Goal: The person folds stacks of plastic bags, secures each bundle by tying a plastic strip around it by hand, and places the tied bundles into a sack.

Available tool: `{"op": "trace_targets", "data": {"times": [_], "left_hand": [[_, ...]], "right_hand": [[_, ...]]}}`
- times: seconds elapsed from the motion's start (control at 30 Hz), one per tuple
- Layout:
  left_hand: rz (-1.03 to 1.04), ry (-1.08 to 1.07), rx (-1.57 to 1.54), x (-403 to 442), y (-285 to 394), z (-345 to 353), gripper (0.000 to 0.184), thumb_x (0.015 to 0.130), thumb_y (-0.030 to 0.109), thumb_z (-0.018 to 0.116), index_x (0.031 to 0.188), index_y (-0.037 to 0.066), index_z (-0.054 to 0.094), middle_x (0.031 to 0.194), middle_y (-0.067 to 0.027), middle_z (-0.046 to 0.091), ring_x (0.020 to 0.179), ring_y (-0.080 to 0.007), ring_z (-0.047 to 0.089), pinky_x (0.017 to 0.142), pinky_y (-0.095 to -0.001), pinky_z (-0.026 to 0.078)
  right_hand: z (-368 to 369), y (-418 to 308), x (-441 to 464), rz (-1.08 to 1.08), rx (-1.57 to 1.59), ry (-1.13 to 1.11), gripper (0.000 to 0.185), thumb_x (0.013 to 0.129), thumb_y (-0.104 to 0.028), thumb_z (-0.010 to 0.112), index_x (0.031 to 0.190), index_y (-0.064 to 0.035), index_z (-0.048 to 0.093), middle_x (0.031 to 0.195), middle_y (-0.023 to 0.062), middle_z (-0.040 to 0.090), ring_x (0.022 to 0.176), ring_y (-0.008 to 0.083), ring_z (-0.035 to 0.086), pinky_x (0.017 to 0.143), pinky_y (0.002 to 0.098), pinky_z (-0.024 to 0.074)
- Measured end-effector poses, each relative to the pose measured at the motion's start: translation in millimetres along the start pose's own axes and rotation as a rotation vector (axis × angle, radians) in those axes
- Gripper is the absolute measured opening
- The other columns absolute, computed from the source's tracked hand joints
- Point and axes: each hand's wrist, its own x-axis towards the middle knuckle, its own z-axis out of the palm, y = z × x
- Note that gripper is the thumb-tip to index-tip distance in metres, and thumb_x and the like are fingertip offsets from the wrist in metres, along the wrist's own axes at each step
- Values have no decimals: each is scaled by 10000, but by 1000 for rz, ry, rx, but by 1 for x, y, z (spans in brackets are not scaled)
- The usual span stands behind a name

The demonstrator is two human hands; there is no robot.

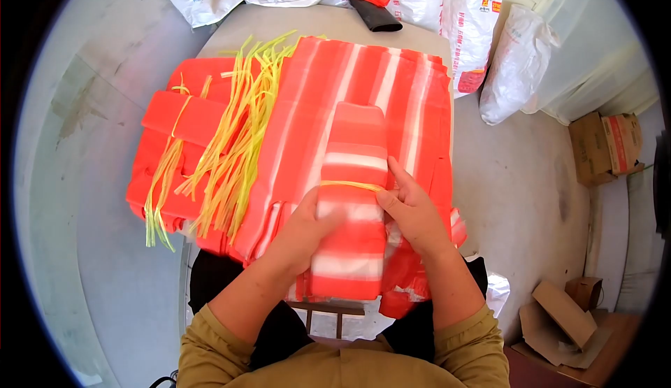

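Note:
A folded red-and-white striped bundle [349,248] lies upright in the view between my hands, with a yellow strip [351,185] around its upper middle. My left hand [307,227] is at its left side, the fingers blurred over its surface. At the right edge my right hand [414,210] holds the bundle, thumb near the strip's end and index finger stretched along the side. Beneath lies a wide stack of striped red-and-white sheets [300,115]. Loose yellow strips [244,129] lie on the stack's left side.
Tied red bundles [203,119] are piled at the left of the table [279,21]. A black item with a red piece [374,10] lies at the back. White sacks [521,63] stand behind. Cardboard boxes [594,150] are at the right, with opened cardboard [566,318] lower down.

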Motion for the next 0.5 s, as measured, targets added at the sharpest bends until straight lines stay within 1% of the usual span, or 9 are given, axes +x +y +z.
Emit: {"op": "trace_targets", "data": {"times": [0.03,0.1,0.13,0.2,0.3,0.37,0.43,0.5], "left_hand": [[-4,7,56,-2,2,2,726,974,74,759,1579,22,360,1432,-136,602,1266,-215,636,1086,-404,540],[-12,22,169,-7,4,6,780,955,11,761,1600,30,323,1446,-142,586,1274,-229,635,1086,-419,546],[-7,18,169,-6,2,5,796,945,3,752,1605,23,309,1427,-149,589,1254,-230,642,1057,-408,558],[5,11,169,-4,-2,3,827,925,-13,735,1616,9,280,1390,-162,596,1214,-233,656,1000,-388,581],[-26,1,155,-4,-1,4,874,914,-31,738,1634,11,244,1405,-165,589,1221,-237,656,1010,-393,581],[-32,-8,145,-3,-2,4,895,912,-34,739,1643,13,225,1413,-166,584,1225,-239,654,1013,-393,581],[-30,-18,142,-3,-3,3,906,913,-31,739,1650,14,213,1420,-166,579,1231,-238,651,1015,-392,580],[-22,-29,144,-3,-4,2,908,917,-21,738,1654,14,208,1427,-163,576,1241,-235,647,1017,-391,578]], "right_hand": [[2,0,0,9,-7,9,803,1083,-160,615,1695,1,121,828,-8,619,708,73,569,633,239,470],[-1,2,2,17,-44,15,799,1084,-154,610,1693,9,120,906,18,663,777,85,608,704,246,502],[-2,4,3,21,-63,18,796,1085,-151,608,1692,13,120,946,31,685,811,91,628,740,250,517],[-2,13,9,-32,13,35,792,1083,-142,606,1689,25,123,1064,69,711,914,111,655,840,263,526],[-3,16,11,-47,77,53,790,1081,-133,608,1684,40,127,1221,120,711,1057,140,665,973,280,509],[-5,16,12,-54,90,61,800,1079,-138,616,1683,41,125,1236,128,711,1063,139,665,984,283,507],[-6,19,15,-80,90,65,819,1075,-154,630,1685,36,117,1165,113,724,983,119,669,921,277,526],[-5,13,11,-57,11,71,845,1044,-137,641,1690,21,119,1043,94,714,840,101,645,731,265,518]]}}
